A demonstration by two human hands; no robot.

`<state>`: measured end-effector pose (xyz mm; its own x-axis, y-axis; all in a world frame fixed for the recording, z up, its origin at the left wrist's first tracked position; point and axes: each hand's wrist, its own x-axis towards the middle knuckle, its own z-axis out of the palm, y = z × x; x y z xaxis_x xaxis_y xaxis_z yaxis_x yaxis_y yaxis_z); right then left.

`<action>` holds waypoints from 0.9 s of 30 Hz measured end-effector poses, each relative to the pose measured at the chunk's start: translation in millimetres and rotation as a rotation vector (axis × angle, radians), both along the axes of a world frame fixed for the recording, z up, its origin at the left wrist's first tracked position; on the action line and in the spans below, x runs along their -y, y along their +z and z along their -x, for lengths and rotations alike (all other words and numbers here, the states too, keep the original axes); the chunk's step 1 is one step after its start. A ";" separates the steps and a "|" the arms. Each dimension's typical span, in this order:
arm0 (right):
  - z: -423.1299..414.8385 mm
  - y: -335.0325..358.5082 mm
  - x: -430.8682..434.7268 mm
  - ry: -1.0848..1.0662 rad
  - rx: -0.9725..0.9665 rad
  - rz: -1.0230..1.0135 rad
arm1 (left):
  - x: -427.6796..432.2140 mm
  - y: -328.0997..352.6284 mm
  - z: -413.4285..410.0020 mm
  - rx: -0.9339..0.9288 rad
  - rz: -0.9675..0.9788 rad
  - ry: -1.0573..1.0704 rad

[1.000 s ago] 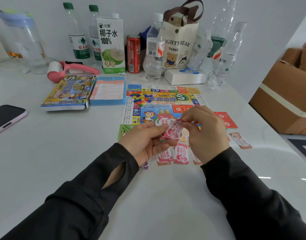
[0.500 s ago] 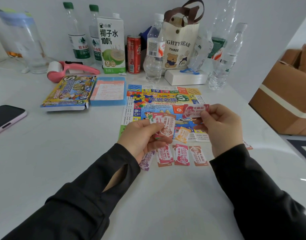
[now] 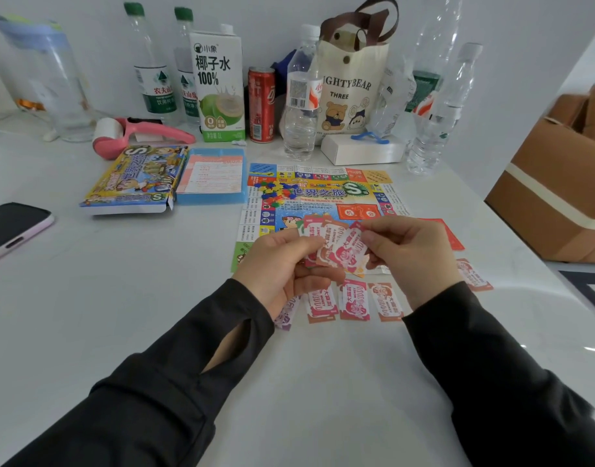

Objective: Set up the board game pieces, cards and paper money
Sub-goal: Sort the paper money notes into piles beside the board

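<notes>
Head view: we see the left hand (image 3: 282,264) pinching a fanned stack of paper money (image 3: 326,246) above the game board (image 3: 323,197). Right hand (image 3: 410,254) pinches the front note (image 3: 351,251). Four notes (image 3: 353,301) lie on the surface (image 3: 120,298) below.

surface (image 3: 87,298): smooth, glossy white, stone-like | paper money (image 3: 343,251): thin printed paper | board (image 3: 323,193): glossy printed paper, creased | bottles (image 3: 299,106): clear plastic | can (image 3: 261,106): shiny metal | tote bag (image 3: 351,92): matt cloth | sleeves (image 3: 161,382): matt black fabric | box (image 3: 555,183): matt cardboard
</notes>
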<state>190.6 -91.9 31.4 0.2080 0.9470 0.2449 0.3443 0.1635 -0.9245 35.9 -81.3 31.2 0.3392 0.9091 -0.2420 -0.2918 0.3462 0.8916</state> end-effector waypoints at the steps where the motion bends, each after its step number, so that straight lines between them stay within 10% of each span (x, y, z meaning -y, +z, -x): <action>1: 0.7 0.6 0.8 0.001 0.022 -0.007 | 0.5 0.2 0.0 -0.004 -0.002 -0.006; 18: 3.2 -1.8 -2.6 0.048 -0.298 0.178 | 2.3 -2.5 -1.9 -0.157 -0.180 0.009; 27: 3.2 1.9 -0.2 0.030 -0.161 0.175 | 1.9 -4.7 -2.6 -0.279 -0.273 -0.006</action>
<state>187.4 -91.7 33.3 0.2025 0.9784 0.0421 0.1874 0.0035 -0.9823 38.5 -83.2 26.6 0.3001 0.9509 -0.0753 -0.0233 0.0862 0.9960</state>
